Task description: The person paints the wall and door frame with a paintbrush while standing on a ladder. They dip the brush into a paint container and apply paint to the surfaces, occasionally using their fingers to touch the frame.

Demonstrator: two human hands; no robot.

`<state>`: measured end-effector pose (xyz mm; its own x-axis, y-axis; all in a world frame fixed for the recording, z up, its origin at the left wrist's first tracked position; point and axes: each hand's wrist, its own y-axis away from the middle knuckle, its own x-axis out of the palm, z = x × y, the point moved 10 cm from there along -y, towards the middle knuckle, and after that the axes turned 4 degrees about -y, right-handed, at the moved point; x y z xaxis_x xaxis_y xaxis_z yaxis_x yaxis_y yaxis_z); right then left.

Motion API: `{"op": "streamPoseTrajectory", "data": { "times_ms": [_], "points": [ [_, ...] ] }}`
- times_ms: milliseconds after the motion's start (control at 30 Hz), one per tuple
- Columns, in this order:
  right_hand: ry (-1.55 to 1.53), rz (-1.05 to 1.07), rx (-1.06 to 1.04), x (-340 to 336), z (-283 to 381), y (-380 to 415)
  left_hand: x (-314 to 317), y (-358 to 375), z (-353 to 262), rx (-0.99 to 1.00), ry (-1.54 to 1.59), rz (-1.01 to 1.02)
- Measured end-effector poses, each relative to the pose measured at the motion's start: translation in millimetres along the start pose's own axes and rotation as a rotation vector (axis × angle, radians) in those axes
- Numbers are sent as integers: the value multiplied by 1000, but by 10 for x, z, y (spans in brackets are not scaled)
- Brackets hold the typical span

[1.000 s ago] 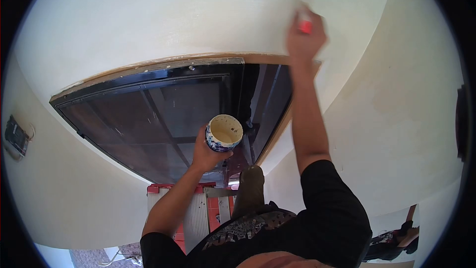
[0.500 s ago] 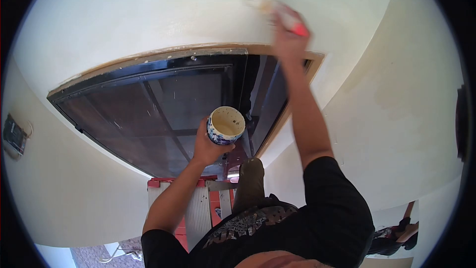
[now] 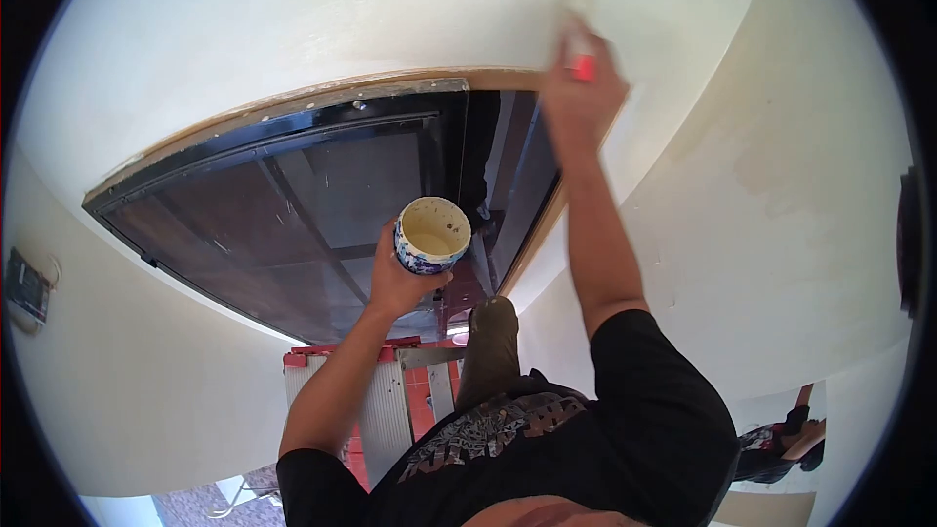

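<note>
My left hand (image 3: pixel 400 278) is wrapped round a paint can (image 3: pixel 432 259) with a blue and white splattered outside and cream paint inside. It is held upright at waist height, in front of the dark window (image 3: pixel 342 176). Up at the wall (image 3: pixel 410 20), above the wooden frame (image 3: pixel 508 80), my right hand (image 3: pixel 583 93) is closed on a paintbrush (image 3: pixel 583 66) with a red-ended handle. Motion blurs the bristle end, which points up against the pale wall surface. Wet-looking streaks shine on the wall left of the brush.
Below me stands a metal ladder (image 3: pixel 386 410) with red parts, over a red tiled floor. A dark electrical box (image 3: pixel 27 285) with loose wires is on the left wall. A mirror (image 3: pixel 781 429) hangs low on the right and reflects a person in black.
My right hand has swept the brush a little down and to the right across the wall. The can in my left hand has shifted slightly left and up in view.
</note>
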<state>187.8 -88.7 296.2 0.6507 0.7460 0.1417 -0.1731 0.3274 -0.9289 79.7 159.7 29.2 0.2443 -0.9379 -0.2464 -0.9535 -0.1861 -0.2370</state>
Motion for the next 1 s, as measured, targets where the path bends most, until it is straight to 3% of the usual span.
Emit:
{"op": "streamPoseTrajectory", "data": {
  "times_ms": [167,300,400,467,533,567,667,733,867,967,1000],
  "points": [
    [-537,258,-88,1139,1350,687,-33,49,-56,-28,-112,-3],
    [-686,368,-53,1268,1485,732,-24,17,-8,-27,-102,11],
    [-460,292,72,943,570,600,-9,20,57,-16,-101,11],
    [-673,184,514,547,-410,547,-31,6,61,-13,-117,-2],
    [-310,-48,239,-250,-983,238,-12,6,49,-22,-86,0],
    [-426,-139,395,-534,-1312,156,-13,19,35,-28,-83,-3],
    [-170,-278,390,-1151,-1796,4,3,9,0,-31,-116,8],
    [22,-360,158,-1242,-1818,43,0,-1,18,-22,-125,3],
    [27,-108,1,-495,-808,365,37,4,-16,-37,-104,27],
    [-161,9,-161,97,179,700,24,12,-30,-41,-81,26],
    [-311,-23,-117,308,353,821,19,13,-2,-41,-76,22]
  ]
}}
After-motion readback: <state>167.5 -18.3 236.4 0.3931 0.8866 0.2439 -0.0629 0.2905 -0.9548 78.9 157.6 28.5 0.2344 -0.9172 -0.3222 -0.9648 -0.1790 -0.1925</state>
